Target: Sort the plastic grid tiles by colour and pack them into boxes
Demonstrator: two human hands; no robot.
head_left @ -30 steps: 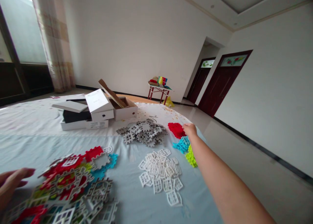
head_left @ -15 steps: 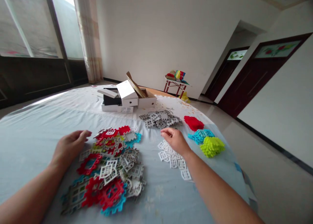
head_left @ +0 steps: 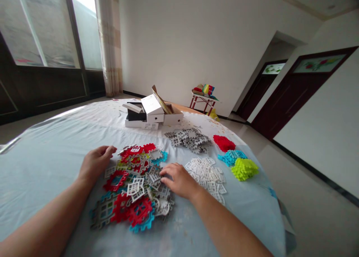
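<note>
Red pieces (head_left: pixel 224 143), blue pieces (head_left: pixel 231 157), green pieces (head_left: pixel 245 169), grey pieces (head_left: pixel 190 138) and white pieces (head_left: pixel 206 173) form separate heaps; a mixed heap (head_left: pixel 140 210) seems unsorted. Our right hand (head_left: pixel 179 180) bends its fingers at its edge, our left hand (head_left: pixel 97 161) curls beside it; we cannot tell either's grip.

Both forearms reach forward, the left hand (head_left: pixel 98 160) loosely curled, the right (head_left: pixel 178 179) (palm down) with fingers bent.
</note>
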